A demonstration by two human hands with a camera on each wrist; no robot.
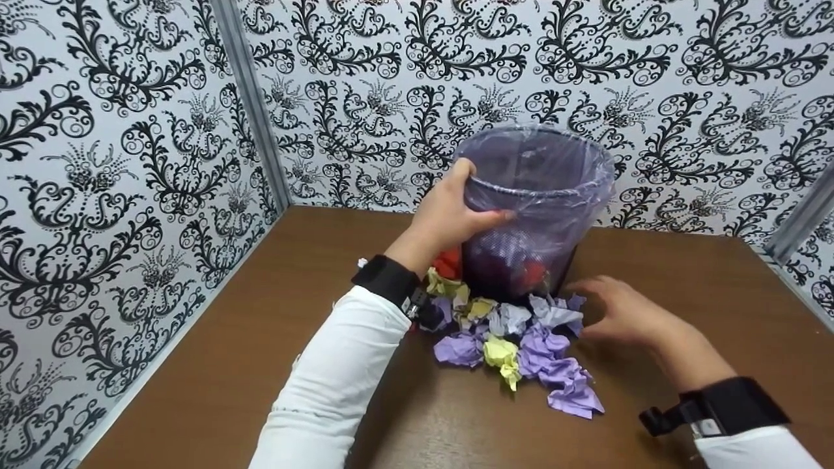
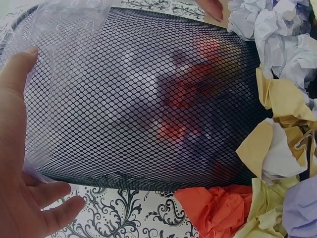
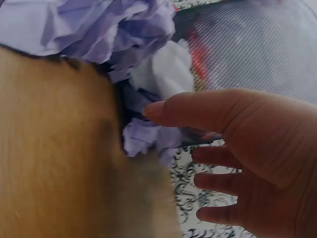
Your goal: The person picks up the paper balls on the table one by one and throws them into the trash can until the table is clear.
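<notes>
A black mesh bin [image 1: 541, 215] lined with a clear plastic bag stands at the back of the brown table [image 1: 260, 365]. My left hand [image 1: 472, 195] grips its near rim, fingers over the edge and thumb on the outside. In the left wrist view the left hand [image 2: 20, 163] lies along the bin's mesh wall [image 2: 138, 99], with red paper showing inside. Crumpled paper balls [image 1: 515, 339], purple, yellow and white, are heaped at the bin's foot. My right hand [image 1: 599, 306] hovers beside the heap with fingers spread and holds nothing. The right wrist view shows the right hand [image 3: 237, 158] close to purple paper [image 3: 99, 29].
Patterned black-and-white walls [image 1: 130, 163] close in the table on the left, back and right. An orange paper ball [image 2: 213, 208] lies by the bin's base near yellow ones [image 2: 277, 148]. Bare tabletop [image 3: 54, 158] stretches toward the front.
</notes>
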